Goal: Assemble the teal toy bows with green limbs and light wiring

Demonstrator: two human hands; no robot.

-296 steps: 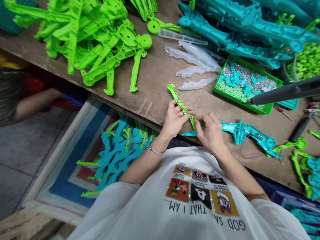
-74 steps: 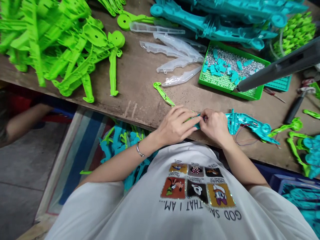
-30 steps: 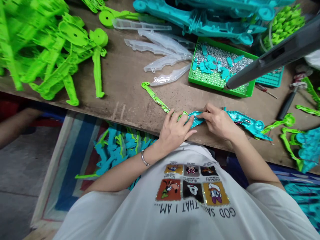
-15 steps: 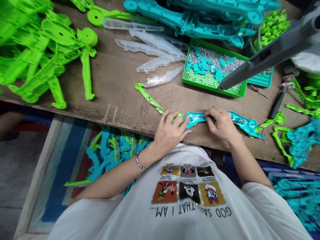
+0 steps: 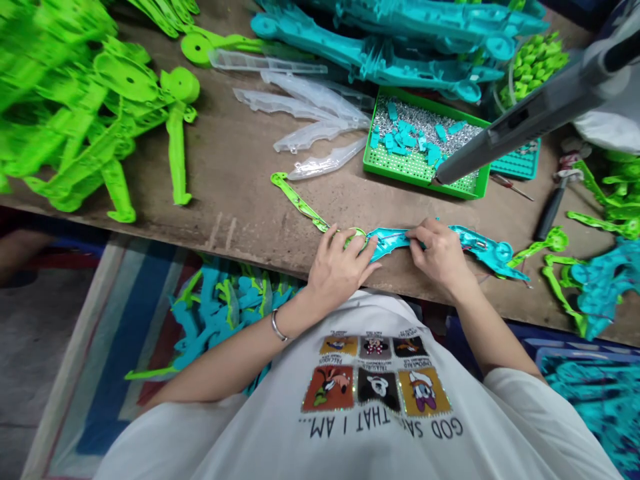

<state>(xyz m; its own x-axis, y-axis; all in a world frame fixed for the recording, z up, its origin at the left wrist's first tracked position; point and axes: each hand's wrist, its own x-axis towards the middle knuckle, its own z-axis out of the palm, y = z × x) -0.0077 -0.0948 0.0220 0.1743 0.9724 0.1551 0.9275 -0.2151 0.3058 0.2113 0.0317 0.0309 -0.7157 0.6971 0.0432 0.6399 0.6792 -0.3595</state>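
A long turquoise plastic toy shell (image 5: pixel 390 243) with a bright green arm (image 5: pixel 303 203) at its left end lies along the bench's near edge, hollow side up. Thin wires run inside it. My left hand (image 5: pixel 340 265) is curled over the place where green meets turquoise and holds it. My right hand (image 5: pixel 441 257) is closed at the middle of the shell, thumb and fingers pinched together over its channel. Whatever sits between those fingertips is hidden. To the right of this hand the shell carries on, with a small metallic part and wires inside.
Beyond the hands stand a green tray (image 5: pixel 425 187) of screws and turquoise bits and a grey power screwdriver (image 5: pixel 480 147) slanting over it. Clear plastic strips (image 5: pixel 325 163), green parts (image 5: pixel 125 80) and turquoise shells (image 5: pixel 320 43) are piled around. A black-handled tool (image 5: pixel 550 213) lies right.
The view has shifted slightly. My right hand stays pinched at the shell's middle, its fingers a little differently bent; my left hand keeps its hold.
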